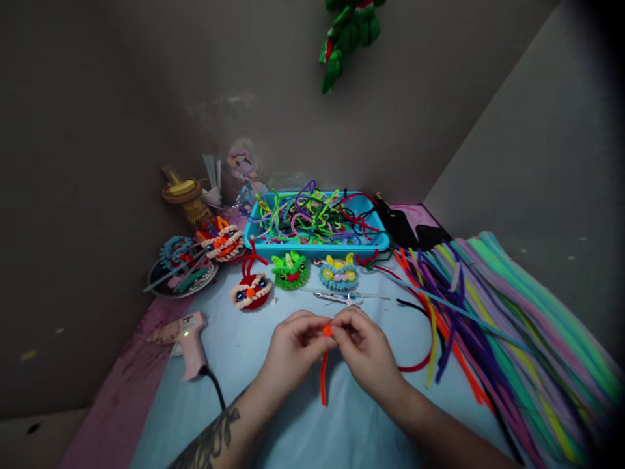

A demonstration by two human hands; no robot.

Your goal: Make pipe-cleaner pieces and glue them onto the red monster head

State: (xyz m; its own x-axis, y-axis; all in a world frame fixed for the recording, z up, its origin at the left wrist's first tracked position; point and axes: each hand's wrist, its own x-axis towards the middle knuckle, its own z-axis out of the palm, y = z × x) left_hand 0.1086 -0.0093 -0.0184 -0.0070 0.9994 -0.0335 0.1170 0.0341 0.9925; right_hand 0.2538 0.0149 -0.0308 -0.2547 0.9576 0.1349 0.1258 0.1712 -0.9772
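Both hands meet over the middle of the cloth, pinching one orange pipe cleaner [323, 381]. Its upper end is bunched into a small coil between the fingertips, and a straight tail hangs below. My left hand [299, 342] is closed on it from the left, my right hand [364, 345] from the right. Just beyond the fingers lie scissors [349, 298]. Behind them sit a red lion-like head [251, 292], a green one [290, 270] and a blue one with yellow ears [338, 272], all made of fuzzy pipe cleaners.
A blue tray [317, 250] of tangled pipe cleaner pieces stands at the back. Long pipe cleaners [517, 312] spread over the right side. At left lie a pink glue gun [191, 345] with a cord and a metal bowl [168, 286]; a lidded cup [188, 198] stands against the wall.
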